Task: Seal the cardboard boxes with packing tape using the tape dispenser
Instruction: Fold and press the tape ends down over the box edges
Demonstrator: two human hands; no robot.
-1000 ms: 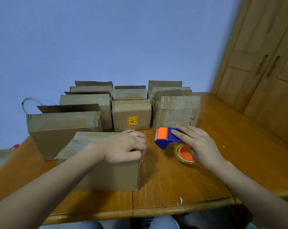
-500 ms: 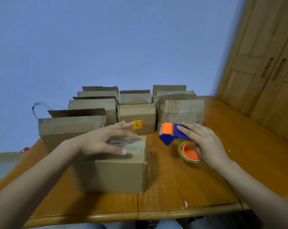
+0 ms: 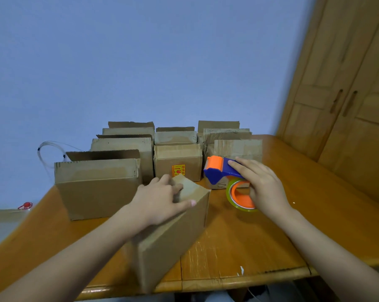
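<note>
Left-hand fingers (image 3: 177,188) spread flat, pressing the top of the near cardboard box (image 3: 173,236); right-hand fingers (image 3: 238,165) curled round the blue-orange tape dispenser (image 3: 216,171), index lying along its body, orange tape roll (image 3: 238,198) under the palm. Near box sits skewed at the desk (image 3: 249,240) front edge, dispenser just right of it, not touching it. Other boxes in rows behind: large open-flap box (image 3: 97,188) left, labelled box (image 3: 177,164) centre, wooden doors (image 3: 347,105) far right.
</note>
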